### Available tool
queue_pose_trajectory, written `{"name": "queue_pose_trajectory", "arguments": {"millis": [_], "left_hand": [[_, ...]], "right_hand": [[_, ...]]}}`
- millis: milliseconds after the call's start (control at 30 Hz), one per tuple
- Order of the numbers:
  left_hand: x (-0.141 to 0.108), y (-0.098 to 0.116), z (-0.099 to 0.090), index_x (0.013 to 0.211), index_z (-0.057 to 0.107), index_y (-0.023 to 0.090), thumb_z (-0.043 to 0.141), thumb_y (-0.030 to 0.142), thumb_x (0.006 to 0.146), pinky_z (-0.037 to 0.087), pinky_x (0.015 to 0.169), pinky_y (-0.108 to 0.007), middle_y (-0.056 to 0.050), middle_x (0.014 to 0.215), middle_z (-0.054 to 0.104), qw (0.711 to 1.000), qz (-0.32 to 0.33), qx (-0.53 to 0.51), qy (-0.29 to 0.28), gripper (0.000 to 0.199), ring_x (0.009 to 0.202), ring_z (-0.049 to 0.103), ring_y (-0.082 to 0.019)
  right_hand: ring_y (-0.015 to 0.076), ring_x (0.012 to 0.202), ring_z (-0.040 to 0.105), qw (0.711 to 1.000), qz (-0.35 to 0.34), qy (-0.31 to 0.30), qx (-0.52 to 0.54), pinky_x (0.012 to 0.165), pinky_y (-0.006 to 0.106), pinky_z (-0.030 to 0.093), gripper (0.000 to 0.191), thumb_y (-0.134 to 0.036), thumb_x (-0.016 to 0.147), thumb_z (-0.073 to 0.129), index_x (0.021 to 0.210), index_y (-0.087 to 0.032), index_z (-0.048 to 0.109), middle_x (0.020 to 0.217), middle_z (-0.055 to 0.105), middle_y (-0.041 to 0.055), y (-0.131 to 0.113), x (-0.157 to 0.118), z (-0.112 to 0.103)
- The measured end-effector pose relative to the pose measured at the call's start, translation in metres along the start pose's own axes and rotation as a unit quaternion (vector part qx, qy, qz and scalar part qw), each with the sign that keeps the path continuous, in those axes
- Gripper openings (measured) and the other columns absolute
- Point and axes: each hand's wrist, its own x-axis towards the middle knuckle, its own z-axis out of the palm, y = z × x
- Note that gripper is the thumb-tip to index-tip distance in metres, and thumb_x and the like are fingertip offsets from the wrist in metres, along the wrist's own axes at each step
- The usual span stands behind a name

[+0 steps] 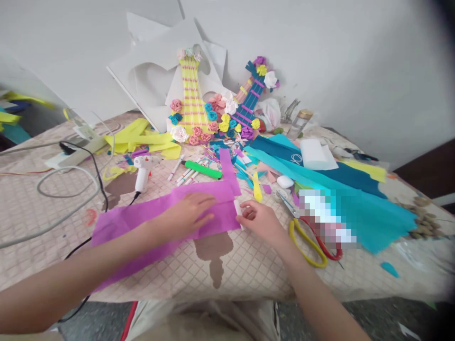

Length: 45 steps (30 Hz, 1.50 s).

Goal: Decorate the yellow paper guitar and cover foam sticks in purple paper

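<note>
A long purple paper sheet (pixel 142 222) lies across the near part of the table, with a narrower purple strip (pixel 227 166) reaching away from its right end. My left hand (pixel 188 213) rests flat on the sheet, fingers stretched toward the right. At the sheet's right edge is a small white piece (pixel 238 210). My right hand (pixel 258 219) touches this piece with curled fingers, the thumb and fingertips at its edge. Scissors (pixel 296 219) with yellow and red handles lie just right of my right hand.
A white glue gun (pixel 142 173) with a black cable stands behind the sheet. Markers (pixel 188 175) and a green cutter (pixel 202 169) lie beyond it. Two flower-decorated paper guitars (pixel 191 90) lean at the back. Teal paper (pixel 366 208) spreads at right.
</note>
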Motion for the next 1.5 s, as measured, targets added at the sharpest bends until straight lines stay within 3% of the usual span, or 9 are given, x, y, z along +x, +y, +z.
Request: {"name": "queue_pose_trajectory", "arguments": {"millis": [167,433,567,733,900,1100,1267,1367,1500], "left_hand": [[-0.001,0.027,0.003,0.114,0.056,0.020,0.035,0.032,0.093,0.037,0.098,-0.039,-0.007,0.122,0.058,0.998,0.024,-0.015,-0.047,0.033,0.113,0.052,-0.023],[-0.009,0.017,0.021,0.132,0.041,0.023,0.053,0.040,0.082,0.029,0.104,-0.042,-0.008,0.140,0.041,0.996,0.064,-0.012,-0.063,0.054,0.128,0.036,-0.026],[-0.018,0.010,0.027,0.136,0.035,0.024,0.041,0.028,0.090,0.022,0.109,-0.040,-0.004,0.144,0.037,0.991,0.101,-0.005,-0.084,0.046,0.133,0.029,-0.022],[-0.029,0.003,0.014,0.137,0.033,0.025,0.036,0.010,0.088,0.022,0.111,-0.036,-0.003,0.141,0.040,0.984,0.131,-0.021,-0.122,0.052,0.133,0.030,-0.017],[-0.037,0.001,0.003,0.134,0.040,0.025,0.037,0.012,0.089,0.026,0.109,-0.035,-0.003,0.138,0.045,0.986,0.123,-0.044,-0.099,0.046,0.130,0.036,-0.017],[-0.037,0.007,0.012,0.129,0.047,0.022,0.038,0.018,0.091,0.029,0.107,-0.040,-0.005,0.136,0.047,0.990,0.113,0.002,-0.089,0.039,0.128,0.039,-0.022],[-0.038,0.006,0.018,0.129,0.047,0.024,0.038,0.015,0.091,0.028,0.108,-0.040,-0.003,0.137,0.046,0.990,0.119,-0.003,-0.074,0.040,0.130,0.037,-0.020],[-0.037,0.007,0.016,0.128,0.047,0.023,0.037,0.017,0.092,0.030,0.107,-0.040,-0.005,0.137,0.046,0.991,0.120,-0.020,-0.060,0.039,0.129,0.038,-0.019],[-0.036,0.014,0.010,0.131,0.043,0.023,0.035,0.021,0.093,0.031,0.106,-0.037,-0.004,0.137,0.047,0.994,0.100,-0.030,-0.039,0.039,0.127,0.040,-0.018]], "right_hand": [[0.0150,0.060,0.058,0.999,-0.027,-0.022,-0.042,0.061,0.028,0.043,0.011,-0.018,0.067,0.062,0.078,-0.019,0.061,0.062,0.061,-0.0012,-0.006,0.007,0.004],[0.0155,0.059,0.061,0.999,-0.007,0.004,-0.041,0.060,0.029,0.046,0.020,-0.029,0.071,0.061,0.087,-0.018,0.060,0.066,0.064,0.0001,0.003,-0.001,-0.004],[0.0164,0.059,0.061,0.999,0.020,0.031,-0.028,0.056,0.029,0.047,0.021,-0.035,0.074,0.057,0.087,-0.019,0.061,0.069,0.065,0.0017,0.010,-0.014,-0.015],[0.0167,0.058,0.061,0.997,0.035,0.055,-0.041,0.055,0.029,0.048,0.022,-0.036,0.074,0.056,0.087,-0.020,0.062,0.070,0.066,0.0023,0.018,-0.024,-0.032],[0.0171,0.066,0.060,0.994,-0.015,0.069,-0.087,0.062,0.031,0.048,0.024,-0.033,0.073,0.058,0.092,-0.019,0.064,0.085,0.066,0.0056,0.020,-0.021,-0.026],[0.0175,0.066,0.058,0.988,-0.062,0.012,-0.139,0.065,0.031,0.046,0.017,-0.022,0.074,0.057,0.088,-0.019,0.065,0.076,0.064,0.0040,0.007,-0.029,0.000],[0.0168,0.061,0.060,0.985,-0.021,0.077,-0.156,0.059,0.030,0.048,0.022,-0.026,0.075,0.054,0.092,-0.019,0.065,0.073,0.067,0.0028,0.019,-0.031,-0.035],[0.0240,0.080,0.060,0.966,-0.028,0.145,-0.211,0.074,0.040,0.047,0.024,-0.028,0.076,0.052,0.093,-0.017,0.065,0.088,0.066,0.0093,0.033,-0.023,-0.053],[0.0232,0.089,0.058,0.968,-0.060,0.112,-0.214,0.081,0.038,0.044,0.020,-0.027,0.077,0.054,0.092,-0.019,0.065,0.096,0.066,0.0085,0.042,-0.011,-0.046]]}}
